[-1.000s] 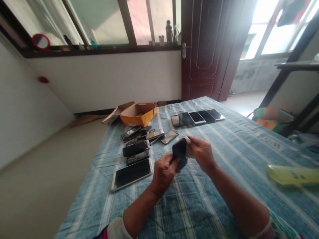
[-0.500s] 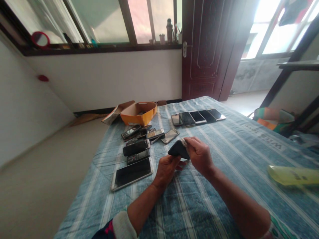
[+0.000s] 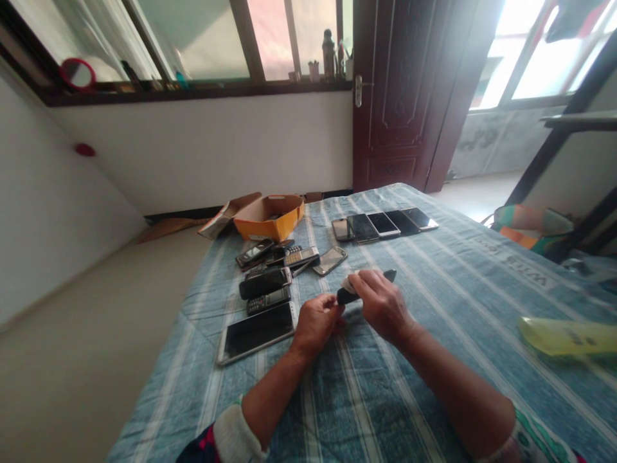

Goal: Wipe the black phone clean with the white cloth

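Observation:
Both my hands hold one dark phone (image 3: 388,276) just above the blue striped cloth (image 3: 434,302). My left hand (image 3: 315,321) pinches its near end. My right hand (image 3: 380,302) is closed over the top of it with a small white cloth (image 3: 348,283) under the fingers. The phone lies nearly flat, and only its far tip and near end show. To the left lies a heap of several old phones (image 3: 274,270), with a large white-rimmed smartphone (image 3: 255,331) closest to me. A neat row of several smartphones (image 3: 383,225) lies farther back.
An open orange cardboard box (image 3: 268,217) stands at the far left end of the cloth, its lid beside it. A yellow-green plastic bag (image 3: 569,336) lies at the right. A dark wooden door (image 3: 400,96) and a windowsill with bottles are behind.
The dark phone has tipped from upright to nearly flat and dropped lower. My right hand has slid over its top with the white cloth. My left hand stays at its near end.

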The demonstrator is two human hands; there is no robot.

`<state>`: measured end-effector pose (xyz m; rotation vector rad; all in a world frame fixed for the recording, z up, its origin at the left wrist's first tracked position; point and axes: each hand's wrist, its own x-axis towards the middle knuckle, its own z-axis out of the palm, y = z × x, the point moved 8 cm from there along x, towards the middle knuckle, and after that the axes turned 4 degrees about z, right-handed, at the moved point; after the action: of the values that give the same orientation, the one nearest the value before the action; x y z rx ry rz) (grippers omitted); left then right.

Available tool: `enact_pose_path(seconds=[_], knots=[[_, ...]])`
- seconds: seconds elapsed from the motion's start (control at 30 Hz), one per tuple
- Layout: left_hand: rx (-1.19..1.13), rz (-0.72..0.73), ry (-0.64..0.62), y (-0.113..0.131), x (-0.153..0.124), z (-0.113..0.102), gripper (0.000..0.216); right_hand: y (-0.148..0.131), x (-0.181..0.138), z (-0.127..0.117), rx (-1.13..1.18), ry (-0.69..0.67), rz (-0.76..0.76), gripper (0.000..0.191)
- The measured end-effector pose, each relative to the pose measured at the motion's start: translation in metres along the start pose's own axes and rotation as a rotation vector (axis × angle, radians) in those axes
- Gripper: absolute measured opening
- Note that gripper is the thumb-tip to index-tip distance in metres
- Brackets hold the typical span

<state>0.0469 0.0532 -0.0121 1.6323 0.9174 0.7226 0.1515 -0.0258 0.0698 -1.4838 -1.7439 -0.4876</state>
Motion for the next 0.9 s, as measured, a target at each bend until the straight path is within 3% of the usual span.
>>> enact_pose_path(seconds=[0.13,0.37,0.57,0.8,0.9], knots=[[0.188,0.156,-0.011,0.012,0.000,-0.003,0.016,0.000,-0.003,0.010,-0.025,-0.068,-0.029,0.028],[0.449,0.438,0.101,0.039,-0.005,-0.006,0.020,-0.011,-0.006,0.013,0.043,-0.051,-0.060,0.031],[0.462,0.450,0.117,0.042,-0.005,-0.008,0.029,-0.015,-0.008,0.017,0.099,-0.014,-0.124,0.029],[0.528,0.440,0.131,0.042,-0.003,-0.008,0.024,0.043,-0.005,0.011,-0.038,-0.024,0.083,0.029],[0.534,0.441,0.135,0.042,-0.002,-0.008,0.024,0.044,-0.005,0.012,-0.068,-0.021,0.096,0.028]])
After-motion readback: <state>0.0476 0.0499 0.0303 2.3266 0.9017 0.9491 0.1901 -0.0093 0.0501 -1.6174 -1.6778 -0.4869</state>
